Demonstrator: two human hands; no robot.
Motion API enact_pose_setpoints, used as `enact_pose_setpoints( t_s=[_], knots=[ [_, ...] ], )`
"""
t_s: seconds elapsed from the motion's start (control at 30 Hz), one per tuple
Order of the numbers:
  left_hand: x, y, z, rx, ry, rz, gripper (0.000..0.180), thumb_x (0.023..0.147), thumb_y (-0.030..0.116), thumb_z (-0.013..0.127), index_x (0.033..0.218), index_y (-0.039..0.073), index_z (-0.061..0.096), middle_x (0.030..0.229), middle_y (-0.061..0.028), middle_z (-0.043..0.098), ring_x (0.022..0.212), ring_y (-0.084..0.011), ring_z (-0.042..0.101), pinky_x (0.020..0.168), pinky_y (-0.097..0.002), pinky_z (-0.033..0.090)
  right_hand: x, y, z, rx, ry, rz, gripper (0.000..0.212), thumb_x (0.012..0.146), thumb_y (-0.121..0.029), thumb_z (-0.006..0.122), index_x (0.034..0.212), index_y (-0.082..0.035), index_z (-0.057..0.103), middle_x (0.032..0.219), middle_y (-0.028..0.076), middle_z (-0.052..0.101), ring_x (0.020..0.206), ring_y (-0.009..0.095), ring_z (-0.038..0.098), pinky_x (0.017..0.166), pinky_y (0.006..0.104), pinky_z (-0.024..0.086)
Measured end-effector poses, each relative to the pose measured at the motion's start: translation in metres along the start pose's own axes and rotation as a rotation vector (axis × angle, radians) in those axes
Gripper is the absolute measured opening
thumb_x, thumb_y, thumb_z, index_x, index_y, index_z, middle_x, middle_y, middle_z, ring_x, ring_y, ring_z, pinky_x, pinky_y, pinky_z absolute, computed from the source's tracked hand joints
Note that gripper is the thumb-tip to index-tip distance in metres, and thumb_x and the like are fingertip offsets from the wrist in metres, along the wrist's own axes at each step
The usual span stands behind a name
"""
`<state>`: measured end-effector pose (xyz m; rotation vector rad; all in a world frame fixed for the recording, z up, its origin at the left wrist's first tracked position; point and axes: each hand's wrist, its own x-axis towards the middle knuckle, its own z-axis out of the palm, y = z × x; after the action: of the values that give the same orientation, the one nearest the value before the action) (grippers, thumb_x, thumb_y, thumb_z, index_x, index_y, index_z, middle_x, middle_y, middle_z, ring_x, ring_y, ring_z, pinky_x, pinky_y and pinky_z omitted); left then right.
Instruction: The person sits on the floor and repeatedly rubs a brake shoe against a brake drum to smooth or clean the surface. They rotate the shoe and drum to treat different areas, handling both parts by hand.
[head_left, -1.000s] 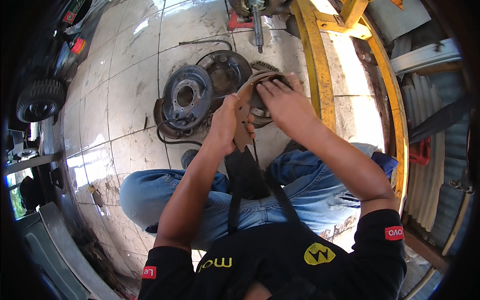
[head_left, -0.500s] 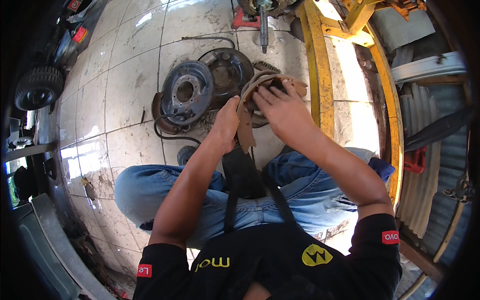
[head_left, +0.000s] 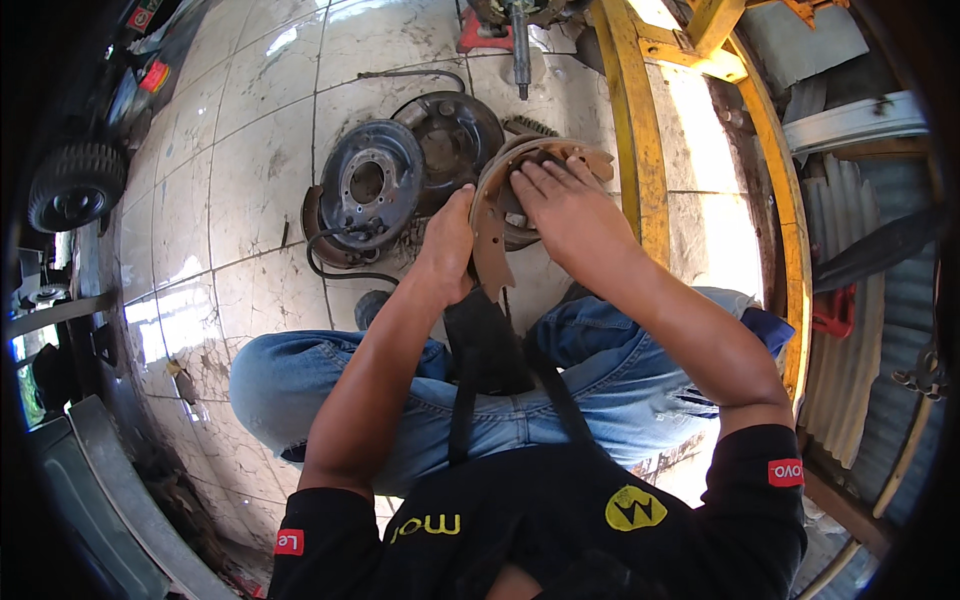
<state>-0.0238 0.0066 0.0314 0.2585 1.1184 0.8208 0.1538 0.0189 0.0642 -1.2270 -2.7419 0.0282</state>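
A brown, curved brake shoe point(head_left: 489, 250) is held up on edge over the floor in front of my lap. My left hand point(head_left: 447, 240) is closed round its left side, the thumb lying along the edge. My right hand point(head_left: 572, 212) rests against the shoe's inner side with fingers stretched out, and it covers much of that side. Whether a second shoe lies behind it, I cannot tell. Just left of my hands, a dark round brake backing plate point(head_left: 398, 160) with a centre hole leans against another backing plate point(head_left: 470, 130).
A curved brown piece point(head_left: 312, 212) and a black hose point(head_left: 315, 262) lie by the plates. To the right runs a yellow metal frame point(head_left: 632, 130). A shaft point(head_left: 521, 60) points toward me at the top. A small tyre point(head_left: 75, 185) stands far left.
My right hand has shifted slightly across the brake shoe's inner side, its fingers now closer together. The left hand keeps its hold. The view has moved a little.
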Motion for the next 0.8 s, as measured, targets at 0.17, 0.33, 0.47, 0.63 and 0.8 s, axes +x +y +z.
enact_pose_setpoints(
  t_s=[0.17,0.33,0.47,0.63,0.8],
  knots=[
    [-0.004,0.005,0.007,0.014,0.039,-0.005,0.033,0.102,0.041,0.041,0.1,0.015,0.061,0.085,0.0007,0.059,0.074,-0.0125,0.056,0.062,-0.031,0.047,-0.004,-0.006,0.006,0.028,0.019,0.006,0.041,0.087,-0.007,0.054,0.126,0.004,0.057,0.131,0.023,0.058,0.122,0.034,0.058,0.111,0.0449,0.037],
    [-0.004,0.002,0.004,-0.001,0.012,0.014,0.032,0.102,0.04,0.043,0.101,0.014,0.061,0.085,0.0008,0.059,0.074,-0.012,0.056,0.061,-0.0305,0.047,0.001,0.0,0.002,-0.025,0.01,0.039,0.041,0.086,-0.006,0.053,0.125,0.005,0.057,0.131,0.024,0.058,0.12,0.037,0.058,0.11,0.0446,0.039],
    [-0.004,0.004,0.006,-0.013,0.032,-0.001,0.03,0.102,0.038,0.043,0.101,0.014,0.062,0.084,0.001,0.059,0.074,-0.0118,0.056,0.062,-0.0303,0.048,-0.005,-0.005,0.005,0.069,0.035,-0.014,0.041,0.086,-0.006,0.053,0.126,0.005,0.057,0.132,0.023,0.058,0.12,0.037,0.058,0.109,0.0433,0.04],
    [-0.001,0.002,-0.001,-0.068,-0.037,-0.009,0.031,0.102,0.036,0.042,0.104,0.014,0.063,0.087,0.0006,0.062,0.075,-0.0124,0.057,0.064,-0.0302,0.048,-0.005,0.016,-0.025,0.053,0.03,0.043,0.042,0.086,-0.005,0.053,0.127,0.003,0.055,0.133,0.023,0.057,0.125,0.037,0.054,0.108,0.0432,0.04],
    [0.007,-0.002,-0.01,-0.103,-0.078,-0.025,0.035,0.102,0.04,0.041,0.111,0.013,0.062,0.096,-0.0015,0.062,0.08,-0.0148,0.058,0.067,-0.0358,0.05,0.004,0.016,-0.015,-0.103,0.092,0.145,0.044,0.087,-0.005,0.053,0.13,0.002,0.053,0.137,0.024,0.053,0.129,0.037,0.051,0.109,0.0451,0.039]
  ],
)
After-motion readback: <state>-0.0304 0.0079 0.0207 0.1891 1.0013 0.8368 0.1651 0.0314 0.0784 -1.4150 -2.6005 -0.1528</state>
